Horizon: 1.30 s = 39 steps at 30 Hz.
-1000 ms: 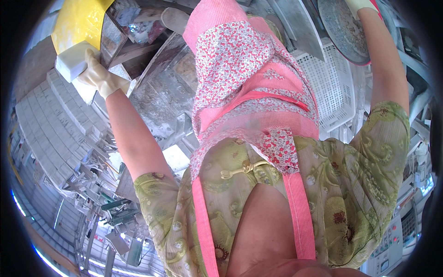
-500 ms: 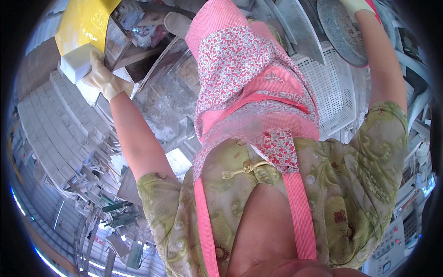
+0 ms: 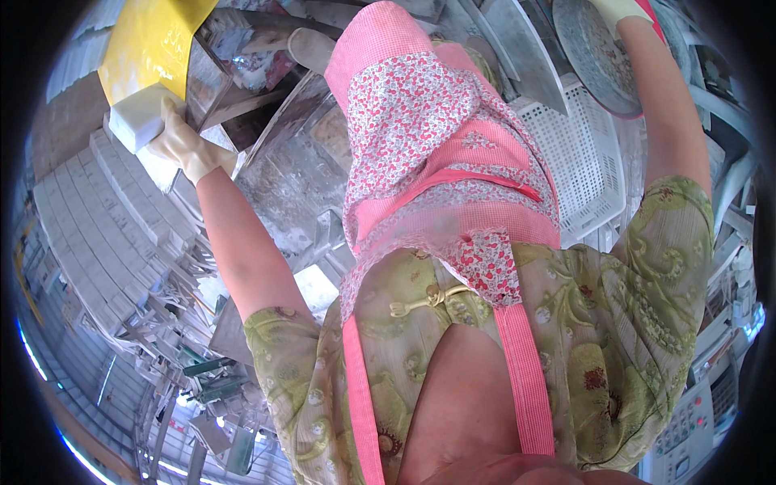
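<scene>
Apron [image 3: 404, 121], pink and floral, nearest. Beyond it, at upper left, gloved left hand [image 3: 179, 144], partly closed, grips white block [image 3: 139, 123] near one corner, thumb against side, other fingers mostly hidden. Block sits at lower edge of yellow sheet [image 3: 153, 48]; looks stiff, smooth, perhaps slippery, corners liable to chip; weight unclear. Best hold: opposite side faces. Right hand [image 3: 618, 10], cut off beside grey round disc [image 3: 594, 61]: cannot tell its grip.

Right hand [image 3: 618, 10]: cut off by the upper edge; I cannot determine its grip. Left hand [image 3: 184, 144]: fingertips hidden behind the white block [image 3: 137, 120]. Yellow panel [image 3: 152, 44]: top cut off.
</scene>
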Tool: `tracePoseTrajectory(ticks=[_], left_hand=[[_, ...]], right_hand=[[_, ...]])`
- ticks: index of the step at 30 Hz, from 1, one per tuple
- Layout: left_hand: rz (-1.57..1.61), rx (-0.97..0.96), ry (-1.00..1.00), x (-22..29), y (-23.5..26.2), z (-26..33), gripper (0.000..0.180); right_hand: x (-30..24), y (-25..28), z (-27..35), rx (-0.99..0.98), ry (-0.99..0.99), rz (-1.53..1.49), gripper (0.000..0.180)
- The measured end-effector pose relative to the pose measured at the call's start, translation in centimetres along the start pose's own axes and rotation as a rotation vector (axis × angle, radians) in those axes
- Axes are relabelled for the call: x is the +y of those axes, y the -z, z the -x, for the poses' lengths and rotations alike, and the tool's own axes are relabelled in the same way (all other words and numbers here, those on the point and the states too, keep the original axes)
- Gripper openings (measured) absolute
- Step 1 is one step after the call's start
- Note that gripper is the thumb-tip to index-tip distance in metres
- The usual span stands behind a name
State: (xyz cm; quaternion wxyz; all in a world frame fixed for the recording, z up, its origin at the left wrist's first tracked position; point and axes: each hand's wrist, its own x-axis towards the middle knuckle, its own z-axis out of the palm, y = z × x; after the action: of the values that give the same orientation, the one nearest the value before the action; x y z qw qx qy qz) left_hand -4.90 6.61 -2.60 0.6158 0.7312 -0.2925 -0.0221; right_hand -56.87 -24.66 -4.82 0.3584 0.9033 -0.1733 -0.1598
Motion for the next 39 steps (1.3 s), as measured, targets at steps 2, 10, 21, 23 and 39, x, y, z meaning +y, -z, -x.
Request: tracePoseTrajectory(ticks=[2, 10, 21, 23, 39], left_hand=[[0.013, 0.011, 0.014, 0.0, 0.0, 0.1, 0.048], [0.035, 0.032, 0.029, 0.2, -0.3, 0.2, 0.047], [-0.008, 0.025, 0.017, 0.4, -0.4, 0.2, 0.053], [0.010, 0.019, 0.039, 0.5, -0.4, 0.2, 0.052], [-0.169, 0.055, -0.062, -0.3, 0.0, -0.4, 0.036]], right_hand=[[0.1, 0.2, 0.0, 0.094, -0.015, -0.108, 0.022], [-0.5, 1.0, 0.0, 0.020, -0.071, 0.029, 0.018], [-0.5, 0.8, 0.0, -0.033, -0.183, -0.128, 0.015], [-0.7, 0.8, 0.0, 0.018, -0.256, -0.207, 0.015], [0.0, 2.5, -0.3, 0.057, -0.073, -0.353, 0.021]])
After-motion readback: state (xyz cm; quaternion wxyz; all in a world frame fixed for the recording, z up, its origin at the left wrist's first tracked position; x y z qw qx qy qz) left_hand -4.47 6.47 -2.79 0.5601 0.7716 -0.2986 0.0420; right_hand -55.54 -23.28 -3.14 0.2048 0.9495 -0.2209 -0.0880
